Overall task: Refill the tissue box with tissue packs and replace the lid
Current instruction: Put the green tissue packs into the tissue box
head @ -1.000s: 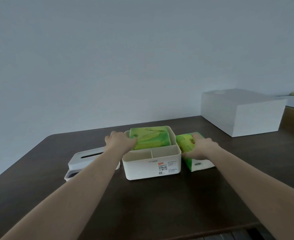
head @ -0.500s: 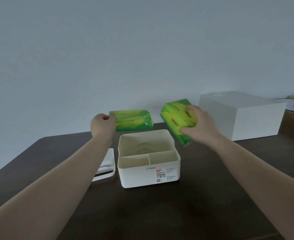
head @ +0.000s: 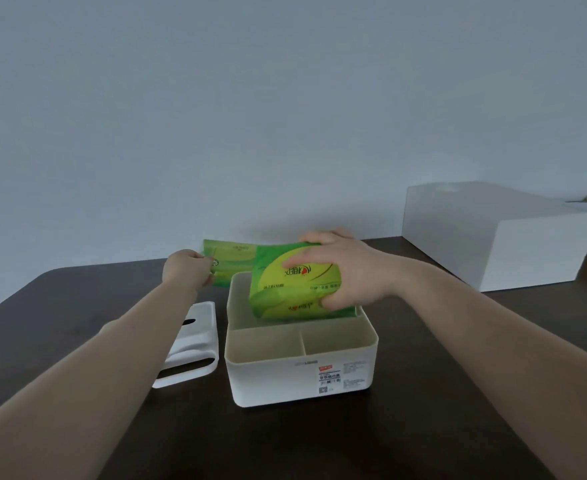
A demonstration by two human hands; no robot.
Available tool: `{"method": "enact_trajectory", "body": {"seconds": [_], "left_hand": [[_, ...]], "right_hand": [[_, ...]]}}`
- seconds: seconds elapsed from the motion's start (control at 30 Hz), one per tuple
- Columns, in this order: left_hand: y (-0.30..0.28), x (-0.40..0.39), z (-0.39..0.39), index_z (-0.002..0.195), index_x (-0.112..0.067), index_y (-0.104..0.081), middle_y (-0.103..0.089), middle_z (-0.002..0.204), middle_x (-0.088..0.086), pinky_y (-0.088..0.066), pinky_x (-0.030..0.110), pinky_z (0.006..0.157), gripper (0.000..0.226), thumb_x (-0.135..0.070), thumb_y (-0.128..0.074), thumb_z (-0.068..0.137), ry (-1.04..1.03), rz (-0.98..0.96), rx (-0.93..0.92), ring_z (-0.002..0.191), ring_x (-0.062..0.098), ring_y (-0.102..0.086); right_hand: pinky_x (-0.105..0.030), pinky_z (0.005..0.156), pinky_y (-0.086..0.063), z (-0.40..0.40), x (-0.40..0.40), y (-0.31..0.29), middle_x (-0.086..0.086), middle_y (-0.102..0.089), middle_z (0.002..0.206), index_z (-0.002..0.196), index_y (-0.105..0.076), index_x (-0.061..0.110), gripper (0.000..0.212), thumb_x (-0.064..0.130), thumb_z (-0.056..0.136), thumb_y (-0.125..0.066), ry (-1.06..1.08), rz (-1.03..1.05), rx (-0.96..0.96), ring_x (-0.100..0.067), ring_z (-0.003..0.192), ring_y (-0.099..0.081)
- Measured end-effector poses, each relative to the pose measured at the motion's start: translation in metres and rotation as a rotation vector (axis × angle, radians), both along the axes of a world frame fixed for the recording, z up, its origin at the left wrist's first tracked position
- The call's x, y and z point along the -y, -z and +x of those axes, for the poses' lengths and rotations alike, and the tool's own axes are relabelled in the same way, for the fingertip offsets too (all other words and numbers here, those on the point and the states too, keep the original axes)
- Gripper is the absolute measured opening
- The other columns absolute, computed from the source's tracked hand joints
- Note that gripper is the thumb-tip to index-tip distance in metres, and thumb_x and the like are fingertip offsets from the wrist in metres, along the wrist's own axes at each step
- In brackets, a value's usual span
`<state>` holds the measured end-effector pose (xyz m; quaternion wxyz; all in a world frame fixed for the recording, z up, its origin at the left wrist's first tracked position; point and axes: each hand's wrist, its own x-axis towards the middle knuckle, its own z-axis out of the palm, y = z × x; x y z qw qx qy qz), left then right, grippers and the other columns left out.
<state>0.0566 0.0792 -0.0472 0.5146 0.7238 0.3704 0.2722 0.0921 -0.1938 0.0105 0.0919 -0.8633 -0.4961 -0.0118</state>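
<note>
We are closing our right hand (head: 350, 271) around a soft green plastic-wrapped tissue pack (head: 295, 289), fingers over its top and thumb under the near edge, and tilting its lower end into the large rear compartment of the white rectangular plastic tissue box (head: 302, 372). We are pinching a second green tissue pack (head: 231, 263) by its left end with our left hand (head: 188, 268), keeping it in the air just behind the box's far left corner. Progress, as we are judging it: first pack going in, not seated; second pack waiting; the two small front compartments sitting empty. The white plastic lid with the dark slot (head: 191, 344) is lying off the box on the dark brown surface (head: 77, 306), just left of it, so lid replacement is not yet done. A large white box (head: 492, 233) is sitting well apart at far right. Nothing is blocking the opening; our left forearm is crossing over part of the lid.
</note>
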Motion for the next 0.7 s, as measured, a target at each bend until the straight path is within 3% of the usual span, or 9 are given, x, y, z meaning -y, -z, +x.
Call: {"method": "enact_trajectory", "body": {"seconds": [0.2, 0.33, 0.47, 0.6, 0.7], "left_hand": [[0.024, -0.012, 0.007, 0.067, -0.011, -0.055, -0.057, 0.066, 0.009, -0.058, 0.047, 0.090, 0.024, -0.009, -0.064, 0.089, 0.066, -0.055, -0.056, 0.054, 0.020, -0.057], [0.034, -0.021, 0.008, 0.064, -0.007, -0.056, -0.062, 0.065, 0.014, -0.057, 0.053, 0.089, 0.021, -0.008, -0.064, 0.083, 0.054, -0.021, -0.112, 0.060, 0.027, -0.058], [0.029, -0.018, -0.001, 0.066, -0.016, -0.053, -0.061, 0.077, 0.008, -0.055, 0.036, 0.069, 0.012, -0.013, -0.063, 0.072, 0.037, 0.121, -0.176, 0.071, 0.027, -0.055], [0.016, -0.014, -0.022, 0.066, -0.021, -0.047, -0.054, 0.078, 0.008, -0.044, 0.036, 0.070, 0.019, -0.008, -0.051, 0.078, 0.071, 0.207, -0.190, 0.073, 0.025, -0.047], [0.007, -0.015, -0.044, 0.073, -0.015, -0.053, -0.056, 0.081, 0.008, -0.042, 0.034, 0.069, 0.013, -0.008, -0.047, 0.081, 0.080, 0.304, -0.230, 0.074, 0.025, -0.050]], "right_hand": [[-0.036, 0.118, -0.014, 0.008, -0.007, 0.006, 0.004, -0.024, 0.156, 0.137, -0.041, 0.048, 0.075, 0.020, 0.075, -0.071, -0.087, -0.044, -0.058, -0.020, 0.142, -0.016], [-0.036, 0.119, -0.015, 0.016, -0.008, 0.014, 0.010, -0.023, 0.157, 0.138, -0.040, 0.049, 0.073, 0.022, 0.077, -0.070, -0.089, -0.063, -0.117, -0.015, 0.144, -0.015], [-0.018, 0.105, -0.025, 0.012, -0.004, 0.012, 0.015, -0.041, 0.149, 0.136, -0.050, 0.038, 0.059, 0.022, 0.083, -0.070, -0.061, -0.032, -0.193, -0.004, 0.135, -0.035], [-0.019, 0.101, -0.032, 0.000, -0.006, 0.007, 0.016, -0.055, 0.137, 0.129, -0.059, 0.031, 0.042, 0.038, 0.088, -0.064, -0.017, 0.105, -0.197, 0.004, 0.119, -0.045], [-0.018, 0.094, -0.038, -0.014, -0.016, 0.000, 0.006, -0.065, 0.126, 0.122, -0.066, 0.020, 0.033, 0.034, 0.092, -0.060, 0.049, 0.274, -0.228, -0.002, 0.112, -0.056]]}}
